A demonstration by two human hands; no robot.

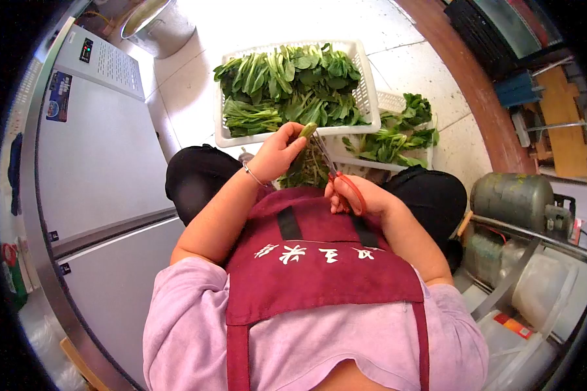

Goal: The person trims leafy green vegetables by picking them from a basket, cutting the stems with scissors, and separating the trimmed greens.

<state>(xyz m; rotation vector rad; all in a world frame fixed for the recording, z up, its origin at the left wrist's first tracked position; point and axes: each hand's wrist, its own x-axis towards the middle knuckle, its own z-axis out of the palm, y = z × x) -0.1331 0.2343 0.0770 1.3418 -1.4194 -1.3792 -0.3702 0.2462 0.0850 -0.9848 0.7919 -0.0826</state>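
Left hand (280,153) pinches green stem (309,130); right hand (373,191) grips scissors (333,174), long axis slanting, blades pointing toward white basket (371,99).

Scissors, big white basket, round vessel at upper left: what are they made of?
Scissors: grey, shiny blades, likely steel; smooth red handles, probably plastic.
White basket: likely moulded plastic, given the even colour and regular wall openings.
Round vessel: silvery sheen suggests bare metal; aluminium or stainless, can't tell.
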